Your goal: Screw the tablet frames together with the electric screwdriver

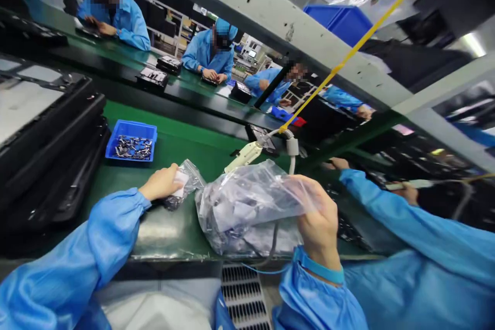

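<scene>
My left hand [161, 183] is closed on a small clear plastic bag [184, 181] that lies on the green bench mat [174, 154]. My right hand [320, 219] grips the upper edge of a large clear plastic bag [247, 206] full of small grey parts, which rests at the bench's near edge. Both arms wear blue sleeves. An electric screwdriver [247, 153] hangs on a yellow cord [359, 44] just behind the large bag.
A blue tray of metal parts [131, 140] sits on the mat to the left. Stacked black panels [46, 144] fill the left side. A co-worker's blue sleeve [386, 211] reaches in at my right. Several people in blue work along the far belt [127, 64].
</scene>
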The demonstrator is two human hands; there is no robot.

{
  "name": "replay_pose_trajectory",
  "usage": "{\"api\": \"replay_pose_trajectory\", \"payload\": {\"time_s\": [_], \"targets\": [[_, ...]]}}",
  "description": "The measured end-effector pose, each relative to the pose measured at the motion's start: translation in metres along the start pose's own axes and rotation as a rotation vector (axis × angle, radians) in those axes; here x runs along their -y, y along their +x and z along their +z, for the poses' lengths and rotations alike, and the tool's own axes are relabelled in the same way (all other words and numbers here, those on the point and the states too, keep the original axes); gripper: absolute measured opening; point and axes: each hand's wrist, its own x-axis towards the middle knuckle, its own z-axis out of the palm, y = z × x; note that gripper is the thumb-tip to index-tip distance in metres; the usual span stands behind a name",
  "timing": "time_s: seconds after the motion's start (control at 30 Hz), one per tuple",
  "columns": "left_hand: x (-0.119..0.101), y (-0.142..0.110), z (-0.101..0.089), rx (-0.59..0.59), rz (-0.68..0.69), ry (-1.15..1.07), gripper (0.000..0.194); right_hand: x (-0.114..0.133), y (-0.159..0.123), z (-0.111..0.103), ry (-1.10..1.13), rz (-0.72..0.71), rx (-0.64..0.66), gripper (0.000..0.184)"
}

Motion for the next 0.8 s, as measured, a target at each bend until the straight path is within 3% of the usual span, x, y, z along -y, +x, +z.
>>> {"api": "replay_pose_trajectory", "payload": {"time_s": [0.07, 0.13, 0.23, 0.33, 0.4, 0.5, 0.6, 0.7, 0.8], "targets": [[0.001, -0.003, -0.004, 0.007, 0.039, 0.092, 0.052, -0.001, 0.000, -0.013, 0.004, -0.006, 0.056, 0.038], [-0.003, -0.005, -0.009, -0.037, 0.124, 0.109, 0.063, 0.003, -0.001, -0.024, -0.021, -0.039, 0.217, 0.048], [-0.020, -0.008, -0.013, -0.155, 0.320, 0.028, 0.071, 0.013, -0.001, -0.032, -0.151, -0.093, 0.468, 0.038], [-0.045, -0.023, -0.009, -0.160, 0.522, -0.122, 0.069, 0.023, 0.006, -0.030, -0.228, -0.139, 0.448, 0.016], [-0.061, -0.049, -0.001, -0.148, 0.571, -0.228, 0.068, 0.035, 0.013, -0.023, -0.288, -0.205, 0.346, 0.019], [-0.076, -0.100, 0.021, -0.268, 0.499, -0.394, 0.079, 0.065, 0.019, -0.004, -0.382, -0.355, 0.275, 0.019], [-0.082, -0.127, 0.039, -0.363, 0.469, -0.510, 0.115, 0.098, 0.022, 0.029, -0.368, -0.566, 0.342, 0.018], [-0.090, -0.109, 0.039, -0.343, 0.407, -0.641, 0.130, 0.116, 0.027, 0.070, -0.339, -0.724, 0.402, 0.020], [-0.091, -0.069, 0.026, -0.281, 0.353, -0.834, 0.093, 0.114, 0.040, 0.105, -0.380, -0.770, 0.423, 0.020]]}}
